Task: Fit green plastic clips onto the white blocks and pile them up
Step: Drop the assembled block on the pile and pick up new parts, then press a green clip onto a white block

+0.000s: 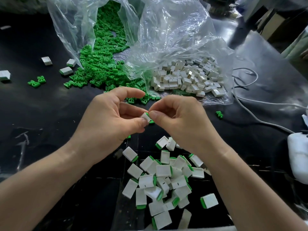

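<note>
My left hand (110,117) pinches a small white block (145,117) between thumb and fingers. My right hand (176,117) pinches a green clip (150,121) against that block's right end; only the clip's edges show. Both hands hover above the black table's middle. Below them lies a pile of white blocks with green clips fitted (165,179). Loose green clips (100,67) spill from a clear bag at the back. Bare white blocks (188,77) lie heaped in a second clear bag to the right.
A few fitted blocks (66,70) and stray clips (36,81) lie at the left of the black table (41,114). One clip (219,114) sits right of my hands. White cables (260,120) and a white object (298,157) are at the right edge.
</note>
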The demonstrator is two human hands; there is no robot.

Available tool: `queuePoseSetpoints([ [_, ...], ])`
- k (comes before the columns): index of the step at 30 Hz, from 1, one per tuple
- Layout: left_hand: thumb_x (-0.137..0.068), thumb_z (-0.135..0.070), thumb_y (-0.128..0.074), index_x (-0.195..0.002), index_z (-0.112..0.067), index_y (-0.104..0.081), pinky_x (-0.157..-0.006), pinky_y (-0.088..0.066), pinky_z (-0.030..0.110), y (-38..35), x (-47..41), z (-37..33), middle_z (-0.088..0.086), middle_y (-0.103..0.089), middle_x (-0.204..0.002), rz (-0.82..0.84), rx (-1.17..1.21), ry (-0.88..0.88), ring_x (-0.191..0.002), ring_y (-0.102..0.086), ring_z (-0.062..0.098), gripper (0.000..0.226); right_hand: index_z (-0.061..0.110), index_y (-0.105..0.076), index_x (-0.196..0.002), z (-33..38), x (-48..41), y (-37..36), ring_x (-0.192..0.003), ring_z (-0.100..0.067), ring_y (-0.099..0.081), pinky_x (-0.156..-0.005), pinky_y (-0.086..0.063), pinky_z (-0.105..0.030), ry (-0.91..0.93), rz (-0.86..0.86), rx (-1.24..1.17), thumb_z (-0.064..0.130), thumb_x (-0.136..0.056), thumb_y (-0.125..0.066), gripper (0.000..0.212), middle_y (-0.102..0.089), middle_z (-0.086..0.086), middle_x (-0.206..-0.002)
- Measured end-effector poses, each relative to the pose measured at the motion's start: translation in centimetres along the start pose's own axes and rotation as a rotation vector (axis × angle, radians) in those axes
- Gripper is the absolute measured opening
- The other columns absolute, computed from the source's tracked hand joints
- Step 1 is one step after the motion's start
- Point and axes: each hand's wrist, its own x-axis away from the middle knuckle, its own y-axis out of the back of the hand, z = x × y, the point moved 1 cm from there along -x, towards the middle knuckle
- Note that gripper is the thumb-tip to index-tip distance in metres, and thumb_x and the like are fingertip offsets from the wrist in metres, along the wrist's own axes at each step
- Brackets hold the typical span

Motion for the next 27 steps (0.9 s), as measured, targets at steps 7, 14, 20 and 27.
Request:
queuePoseSetpoints([
  [7, -0.065, -0.003, -0.076, -0.097, -0.027, -0.061, -0.058, -0.056, 0.022, 0.1, 0.0, 0.1, -0.002, -0.073, -0.071, -0.019, -0.049, 0.009, -0.058, -0.069, 0.015, 0.042, 0.032, -0.038, -0.076, 0.5, 0.4, -0.7, -0.080, -0.011, -0.041, -0.068, -0.029, -0.028, 0.005, 0.114, 0.231, 0.023, -0.092, -0.045, 0.019, -0.042, 0.013, -0.080],
  [14, -0.051, -0.019, -0.073, -0.098, -0.024, -0.062, -0.057, -0.055, 0.021, 0.2, -0.1, -0.1, 0.000, -0.073, -0.071, -0.013, -0.005, 0.022, -0.059, -0.069, 0.016, 0.048, 0.033, -0.043, -0.073, 0.4, 0.2, -0.4, -0.068, -0.003, -0.042, -0.060, -0.032, -0.022, -0.026, 0.111, 0.160, 0.025, -0.092, -0.048, 0.021, -0.045, 0.014, -0.072],
  [20, -0.049, -0.017, -0.075, -0.095, -0.022, -0.065, -0.057, -0.057, 0.025, 0.2, 0.0, -0.3, 0.003, -0.072, -0.077, 0.034, 0.030, -0.024, -0.062, -0.069, 0.021, 0.047, 0.015, -0.067, -0.080, 0.3, 0.0, 0.7, -0.065, -0.014, -0.055, -0.064, -0.045, -0.034, -0.018, -0.056, -0.027, 0.030, -0.089, -0.056, 0.020, -0.061, 0.001, -0.067],
  [27, -0.068, -0.026, -0.077, -0.092, -0.023, -0.070, -0.058, -0.054, 0.020, -0.7, 1.0, -0.4, 0.002, -0.073, -0.080, 0.306, -0.092, -0.145, -0.073, -0.070, 0.023, 0.026, 0.026, -0.060, -0.066, -1.6, -0.9, 1.5, -0.055, -0.002, -0.046, -0.057, -0.037, -0.021, -0.089, -0.229, 0.102, 0.031, -0.088, -0.058, 0.022, -0.051, 0.013, -0.053],
])
